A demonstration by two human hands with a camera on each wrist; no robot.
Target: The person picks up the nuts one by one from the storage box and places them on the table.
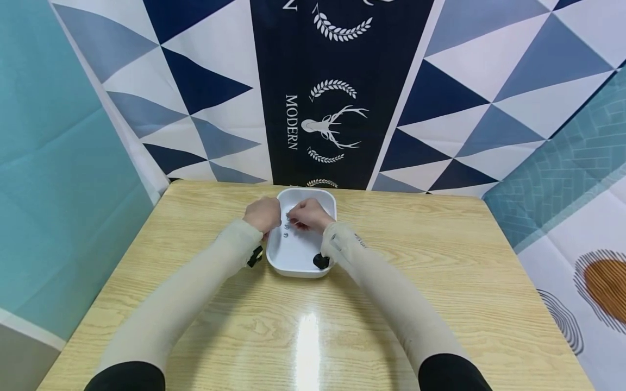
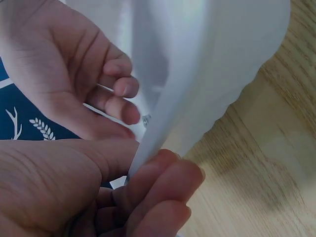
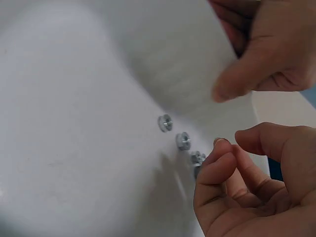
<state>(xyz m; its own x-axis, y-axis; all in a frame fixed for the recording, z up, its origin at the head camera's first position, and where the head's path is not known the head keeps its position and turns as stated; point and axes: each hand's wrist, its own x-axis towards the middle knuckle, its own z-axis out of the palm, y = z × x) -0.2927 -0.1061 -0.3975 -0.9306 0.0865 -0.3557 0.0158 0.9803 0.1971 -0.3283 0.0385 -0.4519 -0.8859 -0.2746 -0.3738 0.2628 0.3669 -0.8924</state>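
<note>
A white rectangular tray (image 1: 299,254) lies on the table, and my left hand (image 1: 264,214) grips its left rim. Thumb on one side and fingers on the other, the left hand (image 2: 64,182) pinches the tray wall (image 2: 197,74). Several small silver flanged nuts (image 3: 183,141) sit in a row inside, along that wall. Over the far end of the row is my right hand (image 1: 310,215). In the right wrist view, the right hand (image 3: 261,192) has loosely bent fingers, thumb and index apart, with nothing visible between them. Its fingers partly hide the farthest nuts.
The wooden table (image 1: 415,271) reaches out on both sides of the tray. A patterned cloth (image 1: 342,98) hangs behind its back edge. Black wrist devices (image 1: 321,261) are strapped at both sleeves, the right one over the tray's near corner.
</note>
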